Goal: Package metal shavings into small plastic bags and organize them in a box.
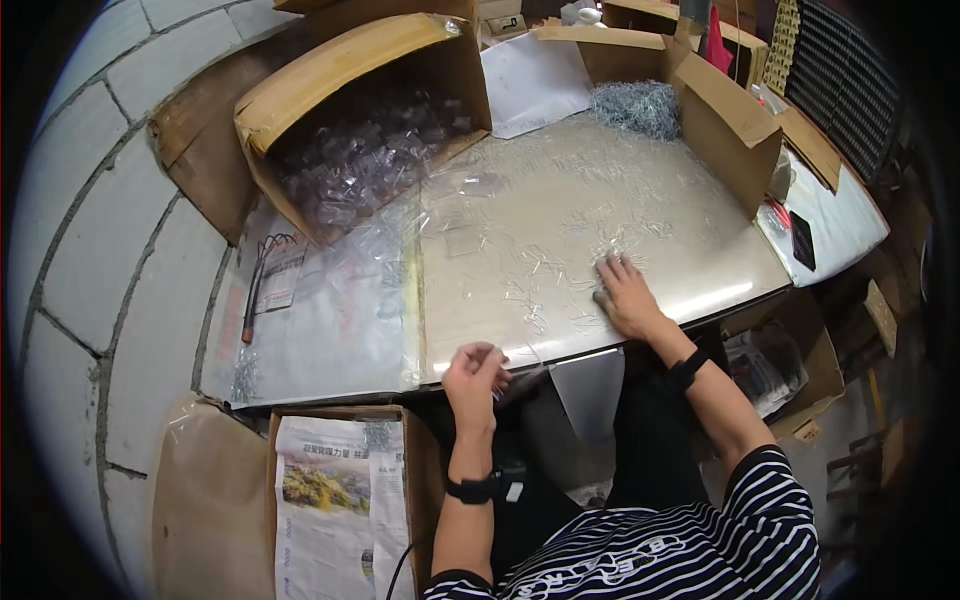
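Note:
My left hand (473, 378) is at the table's front edge with its fingers curled together. Something small and blurred shows beside the fingertips, too unclear to name. Farther right, my right hand (630, 302) lies palm down on the tabletop, fingers stretched out at a patch of small thin wire pieces (622, 243). More loose wire pieces (535, 275) are scattered to the left of that hand. A large heap of the same silvery wire (640, 110) sits at the back right, against cardboard.
A tipped cardboard box (350, 60) at the back left holds many clear plastic pieces (385, 160). A dark-tipped cord tool (250, 310) lies at left. A phone (802, 241) rests at right. A newspaper-covered box (335, 500) stands below the left edge; another box (825, 350) is under the table.

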